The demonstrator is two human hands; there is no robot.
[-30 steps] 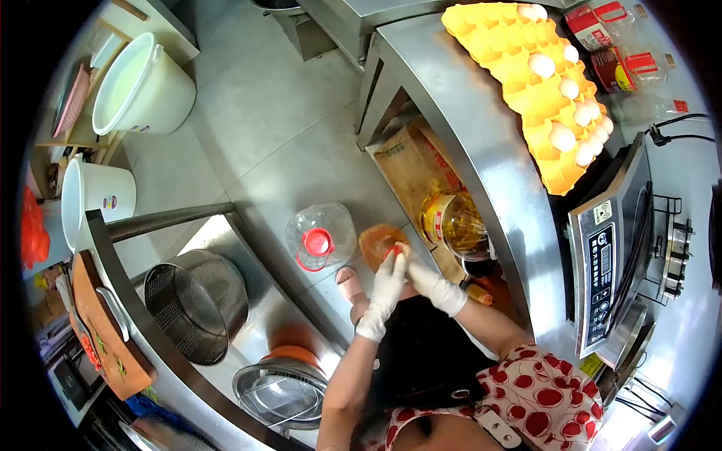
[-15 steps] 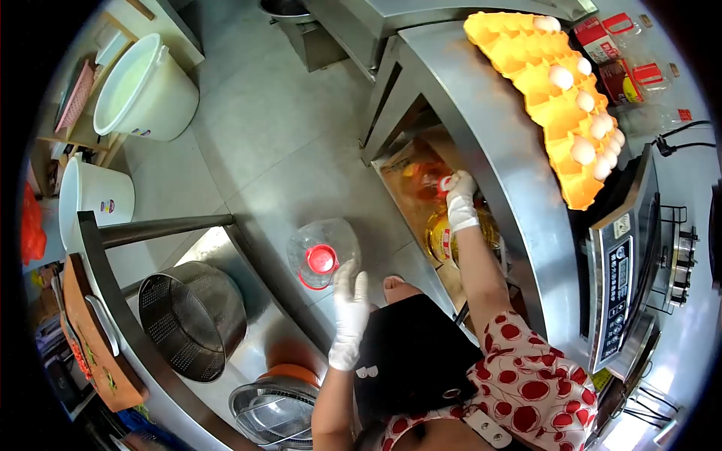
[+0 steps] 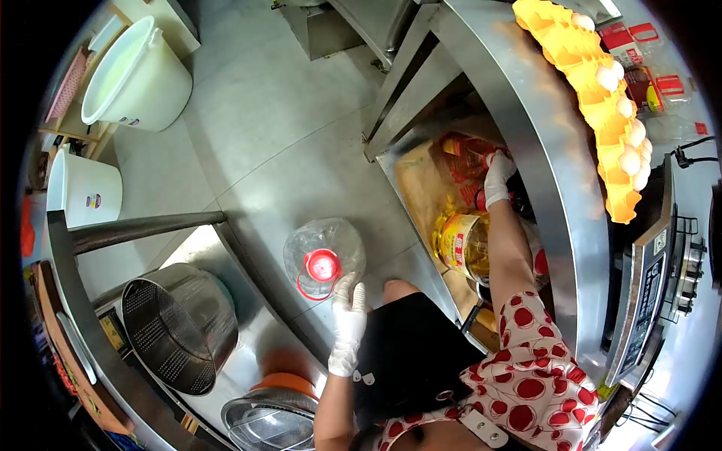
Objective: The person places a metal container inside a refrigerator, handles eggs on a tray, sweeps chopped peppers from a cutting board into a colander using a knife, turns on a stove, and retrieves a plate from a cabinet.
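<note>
My left hand (image 3: 348, 325), in a white glove, is open with its fingers stretched out beside the red carry handle of a clear empty jug (image 3: 352, 244) standing on the floor. I cannot tell whether the fingertips touch the handle. My gloved right hand (image 3: 498, 182) reaches under the steel counter, closed at the red top of a bottle with reddish contents or label (image 3: 468, 154); part of the grip is hidden. Nearer me on that shelf stands a jug of yellow oil (image 3: 460, 239) with a yellow and red label.
The steel counter edge (image 3: 538, 143) runs above my right arm, with an egg tray (image 3: 594, 98) on top. To my left, a perforated steel pot (image 3: 180, 323) sits on a low metal shelf. White buckets (image 3: 154, 83) stand at upper left.
My right hand has moved deeper under the counter, to the right and slightly up, with the red-topped bottle. The left hand stays near the empty jug. The view has shifted slightly.
</note>
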